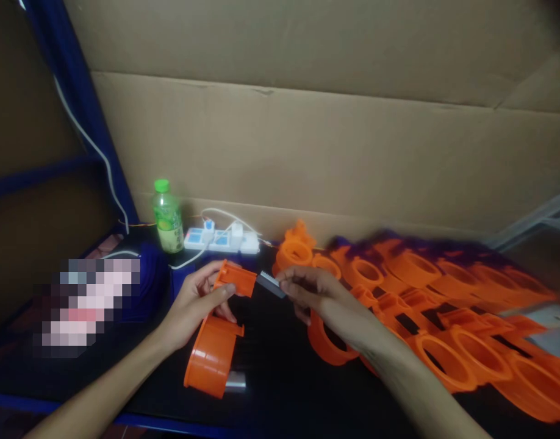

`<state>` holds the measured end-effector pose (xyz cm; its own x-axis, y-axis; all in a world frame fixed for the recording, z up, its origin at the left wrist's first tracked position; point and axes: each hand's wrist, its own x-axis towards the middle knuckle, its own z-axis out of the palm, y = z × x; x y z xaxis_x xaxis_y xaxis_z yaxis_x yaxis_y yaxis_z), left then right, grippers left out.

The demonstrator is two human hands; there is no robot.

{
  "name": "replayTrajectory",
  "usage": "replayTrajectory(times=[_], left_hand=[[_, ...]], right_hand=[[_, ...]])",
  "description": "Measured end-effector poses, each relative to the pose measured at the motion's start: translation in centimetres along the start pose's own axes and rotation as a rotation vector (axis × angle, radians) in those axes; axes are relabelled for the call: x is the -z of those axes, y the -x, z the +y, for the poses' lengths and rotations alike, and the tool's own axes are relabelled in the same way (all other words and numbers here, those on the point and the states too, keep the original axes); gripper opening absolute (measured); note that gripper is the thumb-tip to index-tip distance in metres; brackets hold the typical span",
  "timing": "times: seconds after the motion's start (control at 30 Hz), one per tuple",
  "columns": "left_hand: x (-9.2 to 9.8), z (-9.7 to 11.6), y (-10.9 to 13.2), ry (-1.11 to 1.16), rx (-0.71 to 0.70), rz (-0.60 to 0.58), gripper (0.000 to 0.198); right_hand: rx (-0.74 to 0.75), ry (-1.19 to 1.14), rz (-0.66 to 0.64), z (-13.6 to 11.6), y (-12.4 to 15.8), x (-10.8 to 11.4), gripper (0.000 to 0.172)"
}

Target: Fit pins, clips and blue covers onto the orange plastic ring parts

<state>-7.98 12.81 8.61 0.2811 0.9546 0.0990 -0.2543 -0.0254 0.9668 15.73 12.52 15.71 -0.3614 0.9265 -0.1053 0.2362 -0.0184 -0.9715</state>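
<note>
My left hand (195, 302) is closed around an orange round plastic housing (218, 341), gripping it near its square lug at the top. My right hand (314, 292) pinches a small grey metal strip (271, 283) and holds its end against the housing's lug. Both hands hover just above the dark tabletop (271, 372). A short silvery piece (236, 382) lies on the table under the housing.
Several orange round housings (445, 292) lie piled on the right half of the table. A green-capped drink bottle (167, 217) and a white power strip (220, 239) with cables stand at the back. Cardboard sheets (307, 140) wall the rear; a blue frame post (74, 91) rises left.
</note>
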Motion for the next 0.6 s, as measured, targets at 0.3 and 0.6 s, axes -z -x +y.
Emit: replayTrajectory(times=[0.3, 0.6], left_hand=[[-0.3, 0.2, 0.1, 0.201, 0.043, -0.054, 0.057], [0.1, -0.1, 0.0, 0.069, 0.051, -0.041, 0.057]], right_hand=[[0.008, -0.186, 0.030, -0.4, 0.2, -1.0, 0.030], [0.106, 0.248, 0.093, -1.6, 0.7, -0.9, 0.017]])
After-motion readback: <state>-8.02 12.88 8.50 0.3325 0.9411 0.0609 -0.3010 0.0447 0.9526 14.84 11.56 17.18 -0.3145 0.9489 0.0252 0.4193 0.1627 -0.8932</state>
